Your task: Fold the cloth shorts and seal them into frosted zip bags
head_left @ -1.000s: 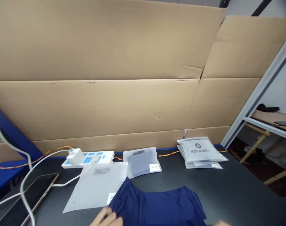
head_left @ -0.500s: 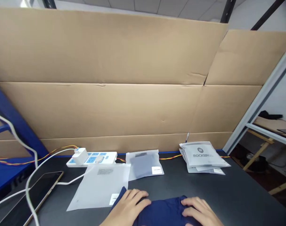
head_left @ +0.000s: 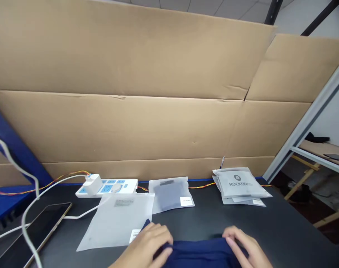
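Observation:
A piece of navy blue fabric (head_left: 201,253) lies at the bottom edge of the head view, its lower part cut off by the frame. My left hand (head_left: 149,247) grips its left side, thumb and fingers closed around the cloth. At the fabric's upper right corner, my right hand (head_left: 246,245) pinches the edge between thumb and fingers. A frosted plastic bag (head_left: 119,221) with a white label lies flat beside my left hand, partly covered by it. Behind it is a second frosted bag (head_left: 169,195) with something dark inside.
A stack of frosted bags (head_left: 240,186) marked ROCKBR... sits at the back right. At left are a white power strip (head_left: 120,186) with a plugged-in charger (head_left: 92,184), a white cable (head_left: 32,208) and a tablet or phone (head_left: 37,234). A cardboard wall (head_left: 147,126) stands behind the black table (head_left: 197,225).
My right hand has gone from lying on the fabric to pinching its upper corner, slightly farther right. My left hand has closed on the left side. The fabric's top edge looks straighter.

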Demonstrator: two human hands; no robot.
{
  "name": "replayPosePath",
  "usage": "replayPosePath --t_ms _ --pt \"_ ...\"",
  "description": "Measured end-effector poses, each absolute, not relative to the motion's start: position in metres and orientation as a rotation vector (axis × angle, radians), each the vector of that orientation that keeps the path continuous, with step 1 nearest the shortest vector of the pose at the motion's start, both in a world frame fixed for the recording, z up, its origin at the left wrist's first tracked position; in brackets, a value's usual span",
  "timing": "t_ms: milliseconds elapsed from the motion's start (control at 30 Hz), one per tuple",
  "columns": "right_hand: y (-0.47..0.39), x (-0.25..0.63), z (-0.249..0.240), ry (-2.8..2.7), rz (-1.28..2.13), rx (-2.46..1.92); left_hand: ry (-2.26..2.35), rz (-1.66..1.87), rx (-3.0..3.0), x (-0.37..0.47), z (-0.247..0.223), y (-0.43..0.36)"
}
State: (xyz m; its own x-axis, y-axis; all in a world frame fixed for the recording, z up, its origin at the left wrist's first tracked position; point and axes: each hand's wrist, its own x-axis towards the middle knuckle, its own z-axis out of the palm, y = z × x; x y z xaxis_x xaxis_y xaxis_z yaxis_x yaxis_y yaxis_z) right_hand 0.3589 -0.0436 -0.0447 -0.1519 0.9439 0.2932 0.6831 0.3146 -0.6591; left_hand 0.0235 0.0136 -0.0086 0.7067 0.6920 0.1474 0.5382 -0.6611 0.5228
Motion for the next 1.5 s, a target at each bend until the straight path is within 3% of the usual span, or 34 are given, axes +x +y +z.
replayPosePath --t_ms 133,300,533,1100,1500 --pt "0.009 0.353 -0.029 -1.968 0.524 -1.561 1.163 0.487 2.145 0.027 -0.004 0.050" --pt "0.053 0.352 -0.048 -2.033 0.328 -1.629 1.130 0.472 2.151 0.019 -0.018 0.079" --pt "0.055 0.376 -0.057 -2.080 0.707 -1.442 1.038 0.425 2.048 0.008 -0.026 0.084" --pt "0.062 0.384 -0.059 -1.860 0.924 -1.411 0.934 0.601 1.512 -0.006 -0.035 0.115" --pt "0.060 0.389 -0.067 -1.732 1.049 -1.291 0.921 0.624 1.486 -0.004 -0.033 0.112"
